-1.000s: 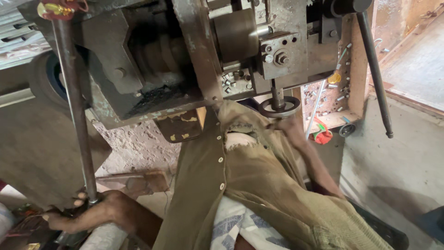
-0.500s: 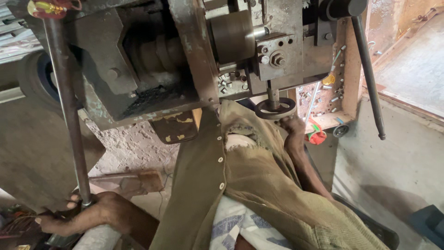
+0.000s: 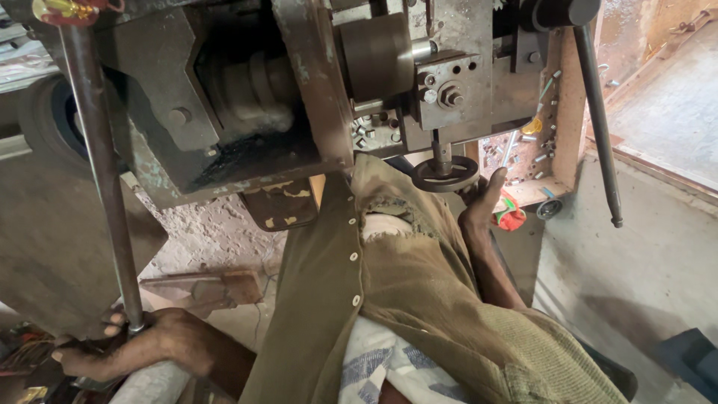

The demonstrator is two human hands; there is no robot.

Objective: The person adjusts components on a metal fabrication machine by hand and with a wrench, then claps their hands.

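A heavy grey metal machine [image 3: 247, 105] fills the top of the view. My left hand [image 3: 127, 348] is closed round the lower end of a long steel lever rod [image 3: 101, 172] that runs up the machine's left side. My right hand [image 3: 482, 206] reaches up under the machine head, its fingers touching a small black handwheel [image 3: 446, 174] on a vertical spindle; whether it grips the wheel is unclear. My olive-green buttoned shirt [image 3: 404, 292] covers the middle of the view.
A second dark lever rod [image 3: 598, 127] hangs down at the right. Behind the handwheel a wooden tray [image 3: 565, 112] holds several small metal pieces. A red-and-green object [image 3: 510, 217] lies below it. A concrete floor [image 3: 636, 254] spreads to the right.
The view has shifted slightly. My left hand stays closed on the rod's lower end. My right hand remains at the handwheel, now a little lower beside it.
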